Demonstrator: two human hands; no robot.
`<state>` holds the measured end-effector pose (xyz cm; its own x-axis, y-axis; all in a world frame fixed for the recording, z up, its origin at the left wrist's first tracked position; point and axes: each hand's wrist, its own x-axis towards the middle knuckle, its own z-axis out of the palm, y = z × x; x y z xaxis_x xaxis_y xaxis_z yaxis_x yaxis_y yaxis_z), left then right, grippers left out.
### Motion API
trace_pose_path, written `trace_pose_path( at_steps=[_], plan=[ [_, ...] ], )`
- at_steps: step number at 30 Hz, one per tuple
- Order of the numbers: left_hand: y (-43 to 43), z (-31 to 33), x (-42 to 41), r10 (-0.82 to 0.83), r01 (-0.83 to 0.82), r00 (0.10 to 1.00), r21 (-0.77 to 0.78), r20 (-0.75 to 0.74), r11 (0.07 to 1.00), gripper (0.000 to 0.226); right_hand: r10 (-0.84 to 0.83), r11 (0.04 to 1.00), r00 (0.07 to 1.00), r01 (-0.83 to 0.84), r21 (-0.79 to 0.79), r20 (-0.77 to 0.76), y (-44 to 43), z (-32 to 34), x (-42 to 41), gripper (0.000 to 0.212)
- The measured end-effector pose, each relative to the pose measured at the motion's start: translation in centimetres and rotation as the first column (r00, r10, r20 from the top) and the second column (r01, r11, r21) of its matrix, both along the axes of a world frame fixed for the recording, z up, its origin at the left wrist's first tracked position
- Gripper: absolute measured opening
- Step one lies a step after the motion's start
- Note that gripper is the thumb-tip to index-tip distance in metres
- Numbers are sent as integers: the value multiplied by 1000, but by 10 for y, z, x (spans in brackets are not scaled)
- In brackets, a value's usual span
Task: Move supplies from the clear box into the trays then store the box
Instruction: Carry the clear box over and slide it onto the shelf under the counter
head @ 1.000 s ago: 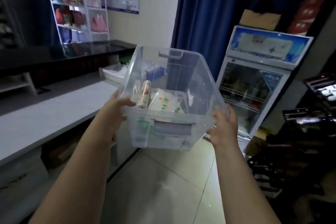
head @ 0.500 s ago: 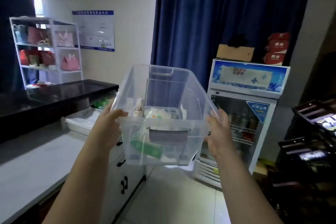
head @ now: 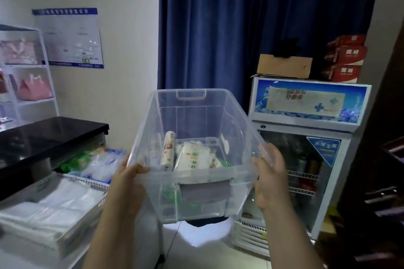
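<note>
**Clear box held in both hands, beside the trays**

While I watch the head view, the clear box [head: 196,150] is my landmark, held up in mid-air at the centre. Far to its left stands a white shelf rack [head: 28,72] with pink bags, and on the wall beside that hangs a blue-edged notice [head: 70,37]; its print is too blurred for me to read. Left of the box and lower, a black countertop [head: 50,135] sits over white trays [head: 54,207] filled with clear and white packets, with green and blue packets heaped behind.

At the box's near-left corner, my left hand [head: 126,188] is clamped on the rim, thumb hooked over the edge. Inside the box lie a printed roll [head: 168,153] and white sachets [head: 192,157] with green and orange marks, lettering unreadable. At the near-right corner, my right hand [head: 269,181] presses the side wall, fingers over the rim.

Right of the box stands a glass-door fridge [head: 306,159]; its blue corner sticker carries Chinese characters I cannot make out with certainty, and the header shows a blue cross. On top sit a brown carton [head: 284,65] and stacked red boxes [head: 345,59] with white characters.

Compared with half a second ago, the trays sit closer and larger at the left of the box, the fridge has drawn nearer, and both hands keep the same hold.
</note>
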<state>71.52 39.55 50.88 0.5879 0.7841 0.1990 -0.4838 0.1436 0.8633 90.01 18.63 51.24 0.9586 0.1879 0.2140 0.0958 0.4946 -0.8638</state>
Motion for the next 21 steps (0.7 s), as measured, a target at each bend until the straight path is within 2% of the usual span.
trace_pose_path(
  at_steps=[4,12,15,21],
  plan=[
    [31,-23,55,-12,13,1000,-41,5,999,57,1,1000,1000,-1,-9,-16,38,-32,58,52],
    [112,-40,188,134,-132,991,-98,11,986,54,196,980,980,-196,-22,-33,146,-44,223,52],
    [144,-42,226,154,-155,988,-58,-27,986,59,280,959,958,-282,-22,-55,192,-44,278,53],
    [207,-59,285,231,-231,973,-80,-3,970,55,323,944,935,-329,-16,-148,283,-67,349,55]
  ],
)
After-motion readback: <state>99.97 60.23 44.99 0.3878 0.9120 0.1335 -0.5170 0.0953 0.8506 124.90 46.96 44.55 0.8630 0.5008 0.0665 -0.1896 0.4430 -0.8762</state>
